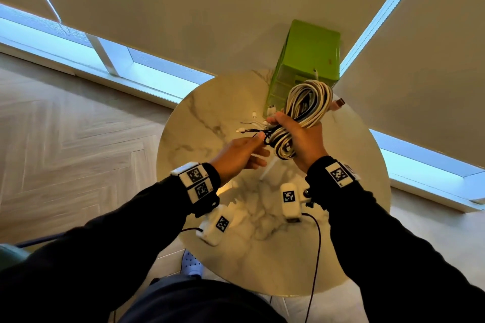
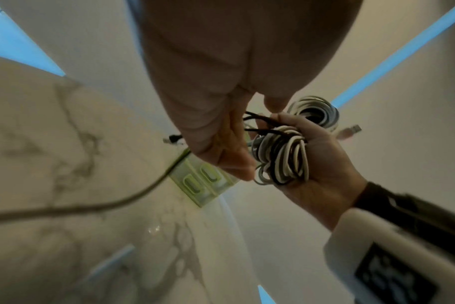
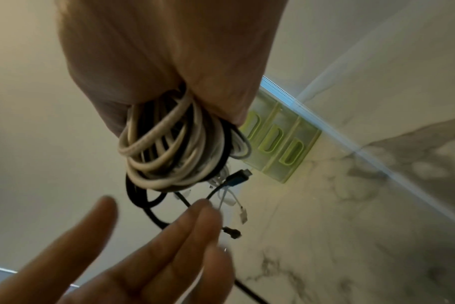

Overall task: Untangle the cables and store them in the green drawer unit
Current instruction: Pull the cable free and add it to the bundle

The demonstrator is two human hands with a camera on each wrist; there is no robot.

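A tangled bundle of white and black cables (image 1: 307,102) (image 2: 281,156) (image 3: 169,148) is held up above the round marble table (image 1: 210,113). My right hand (image 1: 296,134) (image 2: 325,160) (image 3: 169,51) grips the bundle around its middle. My left hand (image 1: 241,155) (image 2: 221,82) (image 3: 156,246) is just left of it, thumb and forefinger pinching a thin black cable (image 1: 265,136) (image 3: 148,207) that leads out of the bundle, the other fingers straight. The green drawer unit (image 1: 312,50) (image 2: 203,185) (image 3: 281,144) stands at the table's far edge, behind the bundle, its drawers pushed in.
Several loose plug ends (image 1: 252,123) (image 3: 243,216) dangle from the bundle over the table. A USB plug (image 1: 339,103) sticks out to the right. Window blinds rise behind the table. Wooden floor lies to the left, and a white shoe (image 1: 193,262) shows below the table edge.
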